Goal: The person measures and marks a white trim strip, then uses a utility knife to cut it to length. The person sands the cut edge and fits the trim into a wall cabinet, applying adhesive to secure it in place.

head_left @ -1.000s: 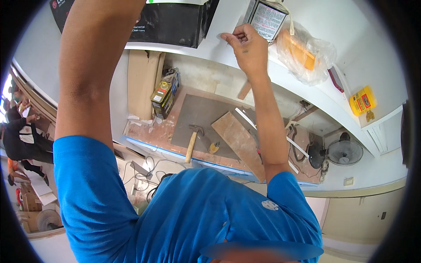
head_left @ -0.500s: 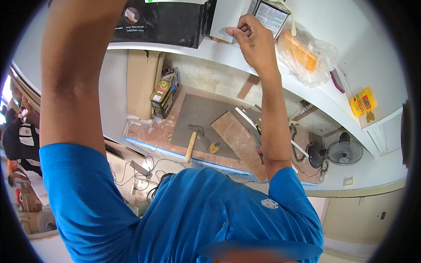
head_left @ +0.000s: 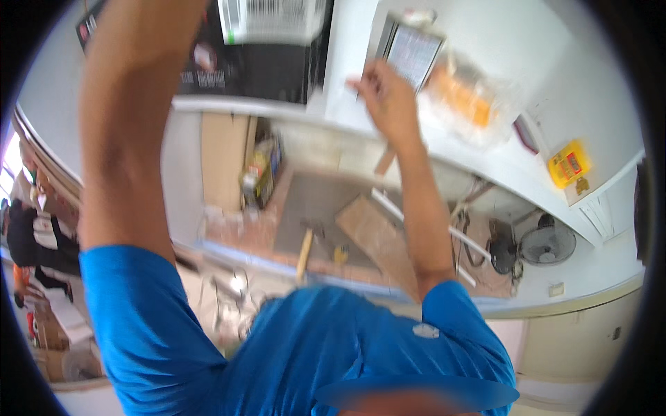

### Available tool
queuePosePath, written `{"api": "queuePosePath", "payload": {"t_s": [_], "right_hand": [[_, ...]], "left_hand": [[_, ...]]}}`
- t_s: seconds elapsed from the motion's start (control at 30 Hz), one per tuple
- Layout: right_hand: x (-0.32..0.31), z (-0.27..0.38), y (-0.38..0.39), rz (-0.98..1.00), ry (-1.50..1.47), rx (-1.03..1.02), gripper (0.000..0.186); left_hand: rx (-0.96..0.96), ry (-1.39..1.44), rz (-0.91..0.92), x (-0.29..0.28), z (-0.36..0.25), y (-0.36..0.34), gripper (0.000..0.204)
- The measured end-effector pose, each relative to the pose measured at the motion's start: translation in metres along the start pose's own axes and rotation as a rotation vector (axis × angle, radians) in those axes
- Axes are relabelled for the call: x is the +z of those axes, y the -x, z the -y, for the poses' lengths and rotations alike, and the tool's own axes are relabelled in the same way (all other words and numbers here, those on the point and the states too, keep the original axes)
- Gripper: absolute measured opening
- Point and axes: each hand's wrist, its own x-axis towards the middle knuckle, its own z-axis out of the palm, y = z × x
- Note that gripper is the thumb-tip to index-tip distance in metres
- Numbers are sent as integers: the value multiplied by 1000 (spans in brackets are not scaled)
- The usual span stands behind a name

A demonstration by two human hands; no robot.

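My left arm (head_left: 128, 139) reaches up past the top edge, in front of a large black cardboard box (head_left: 270, 73); the hand itself is out of view. At the front of a white shelf (head_left: 343, 100), my right hand (head_left: 388, 100) is raised with its thumb apart from its loosely curled fingers. Motion blurs it, and nothing shows in it. Just beyond its fingers lies a rectangular can (head_left: 414, 55) with a printed label; I cannot tell whether they touch. A clear plastic bag (head_left: 465, 100) with something orange inside is right of the can.
Farther right along the shelf are a dark red object (head_left: 526, 134) and a yellow jar (head_left: 569, 164). Below, a counter holds a hammer (head_left: 304, 253), a brown board (head_left: 374, 232), a yellow-topped tin (head_left: 258, 182) and a fan (head_left: 547, 244). People (head_left: 38, 232) appear at far left.
The view has shifted, so the shelf and its things sit lower in the picture and more of the box shows. My right hand's fingers look looser. The can has stayed beside that hand.
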Motion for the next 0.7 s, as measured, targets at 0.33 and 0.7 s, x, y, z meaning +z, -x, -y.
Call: {"api": "queuePosePath", "payload": {"t_s": [0.33, 0.7], "right_hand": [[20, -41, 37, 21, -137, 35, 23], [15, -33, 32, 29, -166, 39, 25]], "left_hand": [[552, -585, -402, 21, -12, -31, 83], [644, -614, -572, 27, -47, -73, 55]]}}
